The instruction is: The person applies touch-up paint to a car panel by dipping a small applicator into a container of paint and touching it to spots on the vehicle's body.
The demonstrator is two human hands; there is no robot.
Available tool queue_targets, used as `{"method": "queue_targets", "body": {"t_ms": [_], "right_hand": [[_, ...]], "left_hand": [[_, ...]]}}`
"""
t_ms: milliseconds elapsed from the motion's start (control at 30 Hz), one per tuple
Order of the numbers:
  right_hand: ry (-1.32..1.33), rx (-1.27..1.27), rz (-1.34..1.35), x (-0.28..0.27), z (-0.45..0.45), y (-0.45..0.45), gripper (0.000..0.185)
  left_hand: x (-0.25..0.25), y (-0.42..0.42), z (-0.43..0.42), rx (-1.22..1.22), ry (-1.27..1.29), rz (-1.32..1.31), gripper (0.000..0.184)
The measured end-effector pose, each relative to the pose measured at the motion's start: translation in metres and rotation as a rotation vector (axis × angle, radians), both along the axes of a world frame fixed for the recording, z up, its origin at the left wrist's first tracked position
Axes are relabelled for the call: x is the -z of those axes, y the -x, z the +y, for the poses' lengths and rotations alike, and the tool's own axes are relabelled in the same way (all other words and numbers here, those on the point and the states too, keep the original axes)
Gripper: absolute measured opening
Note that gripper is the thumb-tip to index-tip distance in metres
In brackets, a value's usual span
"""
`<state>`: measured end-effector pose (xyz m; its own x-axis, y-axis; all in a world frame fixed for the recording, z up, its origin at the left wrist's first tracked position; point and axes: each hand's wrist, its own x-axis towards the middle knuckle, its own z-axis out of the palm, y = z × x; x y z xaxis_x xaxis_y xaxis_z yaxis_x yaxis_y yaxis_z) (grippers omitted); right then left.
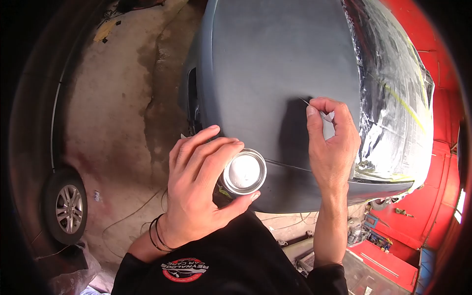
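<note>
My left hand [201,179] is wrapped round a small round metal can [244,172], whose top faces up and looks bright white; I cannot tell whether that is a lid or the contents. Over the grey car panel [275,59], my right hand [334,132] is closed, with thumb and forefinger pinching a thin pointed pick [304,101]. A crumpled white piece of paper or cloth [328,125] shows inside the same hand. The pick's tip is close to the panel beside the hand's dark shadow; whether it touches is unclear.
Wrinkled plastic film [393,108] with yellow tape covers the car's glass. A dark car with a silver wheel [69,209] stands at the left. A hose [130,214] lies on the stained concrete floor [113,98]. Red panels [427,196] and assorted tools stand at the right.
</note>
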<state>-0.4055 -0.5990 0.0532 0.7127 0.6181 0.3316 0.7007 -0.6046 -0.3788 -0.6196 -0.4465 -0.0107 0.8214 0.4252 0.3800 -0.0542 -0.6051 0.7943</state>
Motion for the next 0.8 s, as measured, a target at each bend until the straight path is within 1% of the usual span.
{"method": "queue_targets", "body": {"t_ms": [733,800], "right_hand": [[0.095,-0.004,-0.098,0.0101,0.0044,-0.0027,0.016],[0.100,0.008,-0.087,0.0088,0.0055,-0.0016,0.011]], "left_hand": [[-0.0007,-0.0024,0.0088,0.032,0.024,0.009,0.081],[-0.0008,-0.0019,0.0091,0.032,0.023,0.010,0.081]]}}
